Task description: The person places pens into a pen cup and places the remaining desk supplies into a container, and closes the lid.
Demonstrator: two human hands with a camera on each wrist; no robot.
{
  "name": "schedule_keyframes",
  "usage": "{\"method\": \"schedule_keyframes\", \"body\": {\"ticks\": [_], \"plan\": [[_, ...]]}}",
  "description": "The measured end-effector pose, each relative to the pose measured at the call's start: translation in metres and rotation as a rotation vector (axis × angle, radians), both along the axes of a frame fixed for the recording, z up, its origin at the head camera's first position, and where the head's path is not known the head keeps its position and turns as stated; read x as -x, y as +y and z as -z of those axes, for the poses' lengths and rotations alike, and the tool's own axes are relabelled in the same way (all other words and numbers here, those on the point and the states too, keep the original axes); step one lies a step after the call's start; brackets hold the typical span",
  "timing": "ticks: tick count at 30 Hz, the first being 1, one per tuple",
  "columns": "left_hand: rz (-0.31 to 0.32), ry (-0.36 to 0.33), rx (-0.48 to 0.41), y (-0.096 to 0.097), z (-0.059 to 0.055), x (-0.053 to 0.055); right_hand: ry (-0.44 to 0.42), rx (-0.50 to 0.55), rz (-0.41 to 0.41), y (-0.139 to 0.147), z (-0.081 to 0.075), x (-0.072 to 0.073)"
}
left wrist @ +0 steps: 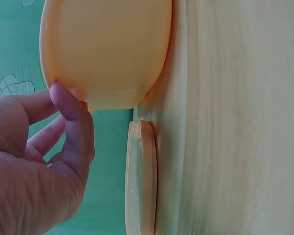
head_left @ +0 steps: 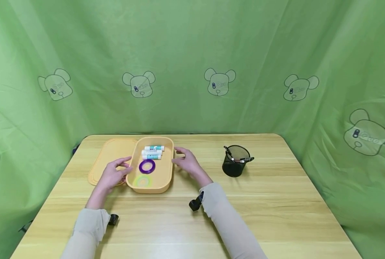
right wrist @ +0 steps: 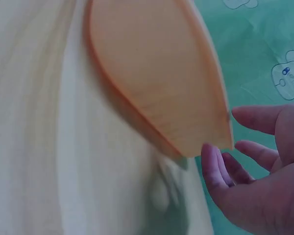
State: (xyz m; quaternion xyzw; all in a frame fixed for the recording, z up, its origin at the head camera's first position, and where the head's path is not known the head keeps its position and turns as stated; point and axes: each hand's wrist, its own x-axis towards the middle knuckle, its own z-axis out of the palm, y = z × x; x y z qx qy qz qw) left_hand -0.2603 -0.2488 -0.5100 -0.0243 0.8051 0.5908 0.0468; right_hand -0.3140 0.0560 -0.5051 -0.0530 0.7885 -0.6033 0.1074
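An orange plastic box, without its lid, sits left of centre on the table. Inside lie three white-and-teal glue sticks, a purple ring and a pale yellow-green ring. My left hand is at the box's left rim, its fingers loosely bent; in the left wrist view a fingertip meets the wall near the corner. On the other side, my right hand has its fingers spread, with fingertips right by the right wall. The right wrist view shows those fingers around the box's end.
The flat orange lid lies left of the box, partly behind my left hand. To the right stands a black mesh pen cup with several pens. A green curtain hangs behind the wooden table.
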Motion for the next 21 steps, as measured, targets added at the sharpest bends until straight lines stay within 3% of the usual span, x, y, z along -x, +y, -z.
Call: {"method": "schedule_keyframes", "body": {"ticks": [5, 16, 21], "plan": [[-0.008, -0.016, -0.021, -0.0005, 0.0033, 0.0017, -0.036, 0.052, -0.045, -0.0001, 0.0068, -0.0015], [-0.014, -0.021, -0.043, -0.0003, 0.0041, 0.0009, -0.061, 0.061, -0.022, -0.0043, 0.0083, -0.0005], [-0.014, 0.056, 0.125, 0.0047, -0.0025, -0.004, -0.075, 0.072, -0.012, -0.0057, 0.0061, -0.0007]]}}
